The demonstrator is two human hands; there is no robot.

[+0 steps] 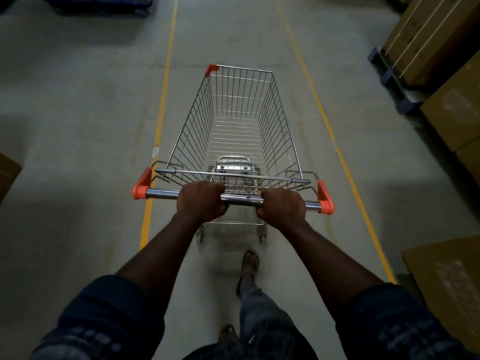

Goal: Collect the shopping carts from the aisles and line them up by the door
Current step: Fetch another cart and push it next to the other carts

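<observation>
you have both hands on the shopping cart (pixel 235 131) — your left hand (pixel 200 201) is wrapped around the chrome handle bar (pixel 241 200) a little left of its middle, and your right hand (pixel 281 207) is wrapped around it right of the middle, fingers curled over the top in both cases. the two hands are near each other with a short stretch of bare bar between them. the orange end caps (pixel 141 187) sit at each tip of the handle, outside your hands.

the cart stands straight ahead of you on the concrete floor (pixel 78 126), its wire basket holding nothing and pointing toward the far end of the aisle. it sits between two yellow floor lines (pixel 161 110) (one on the left, one on the right), closer to the left one.

cardboard boxes (pixel 441 48) are stacked on a dark pallet (pixel 389 74) at the far right, with more cardboard along the near right edge. your sandalled foot (pixel 250 261) is on the floor just behind the cart's rear wheels — the wheels themselves are blurred.
</observation>
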